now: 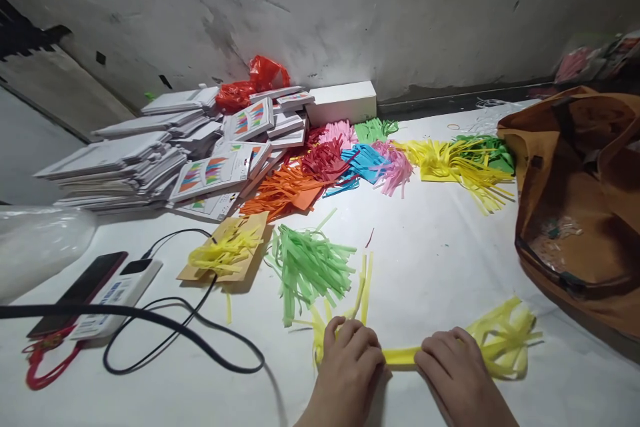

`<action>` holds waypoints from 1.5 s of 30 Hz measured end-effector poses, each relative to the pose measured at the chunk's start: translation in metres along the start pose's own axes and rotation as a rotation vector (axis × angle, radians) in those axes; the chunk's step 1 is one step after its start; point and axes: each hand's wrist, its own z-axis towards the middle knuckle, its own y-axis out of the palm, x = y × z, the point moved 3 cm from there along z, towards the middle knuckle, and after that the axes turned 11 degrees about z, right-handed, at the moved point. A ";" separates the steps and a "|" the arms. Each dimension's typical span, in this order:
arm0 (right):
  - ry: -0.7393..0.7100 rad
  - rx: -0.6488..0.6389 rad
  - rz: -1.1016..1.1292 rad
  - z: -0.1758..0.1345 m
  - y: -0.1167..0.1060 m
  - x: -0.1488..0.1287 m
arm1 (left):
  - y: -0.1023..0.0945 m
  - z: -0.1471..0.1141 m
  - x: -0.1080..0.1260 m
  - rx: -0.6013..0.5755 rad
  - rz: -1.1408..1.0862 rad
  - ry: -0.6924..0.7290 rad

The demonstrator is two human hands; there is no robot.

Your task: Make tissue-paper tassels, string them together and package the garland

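A yellow fringed paper tassel [401,356] lies across the white surface at the near edge, its middle a narrow folded band and its cut strips fanned out at both ends. My left hand [351,360] is curled over the band's left part, fingertips pressing down on it. Over the right part, my right hand [453,370] rests with its fingers bent together on the paper. The band between them is bare. Just beyond my left hand sits a light green tassel [315,263]. What lies under my palms is hidden.
Orange [287,190], red, blue, pink and yellow tassels lie at the back beside stacked white packets [120,153]. A brown bag [545,213] stands right. Left are a power bank [117,297], a phone [80,287], a looping black cable [200,347] and yellow strips on brown paper [225,250].
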 end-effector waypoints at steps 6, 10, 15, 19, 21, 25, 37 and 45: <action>0.235 0.053 -0.118 -0.003 -0.008 0.009 | -0.003 0.002 0.002 0.000 0.093 -0.149; 0.309 0.056 -0.243 -0.001 -0.004 0.007 | 0.001 0.007 0.003 -0.046 0.152 -0.201; 0.075 0.124 -0.076 0.001 0.010 -0.006 | 0.001 0.007 0.004 -0.014 0.082 -0.046; 0.002 0.037 0.044 0.007 0.020 -0.011 | -0.001 0.008 0.004 -0.036 0.073 0.043; 0.048 0.011 0.080 0.011 0.021 -0.011 | -0.002 0.008 0.005 -0.035 0.089 0.076; 0.030 0.001 0.099 0.016 0.022 -0.014 | -0.001 0.007 0.005 -0.004 0.046 0.095; 0.147 -0.052 0.093 -0.004 -0.012 0.012 | -0.001 0.005 0.000 -0.059 -0.193 -0.153; 0.291 -0.047 -0.113 -0.004 -0.003 0.003 | 0.003 0.012 0.005 -0.207 -0.038 -0.229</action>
